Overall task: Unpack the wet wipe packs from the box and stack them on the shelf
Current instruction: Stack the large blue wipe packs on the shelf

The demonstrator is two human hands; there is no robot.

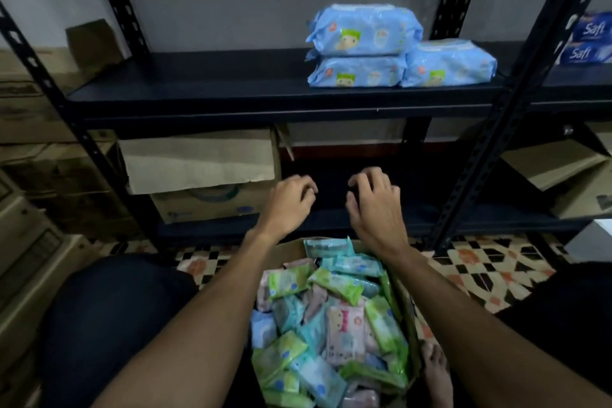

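Observation:
Three big blue wet wipe packs [364, 43] sit on the dark shelf [198, 93], two stacked and one beside them on the right. Below me an open cardboard box [409, 305] holds several small green, teal and pink wipe packs [334, 315]. My left hand [288, 200] and my right hand [374, 202] hover side by side above the far end of the box, in front of the lower shelf. Both hold nothing, with fingers loosely curled.
A cardboard box [198, 172] stands on the lower shelf at left, another [569, 175] at right. Black slotted uprights [496, 142] frame the bay. Blue Safi packs [586, 43] lie on the neighbouring shelf. My knees flank the box on a patterned tile floor [480, 272].

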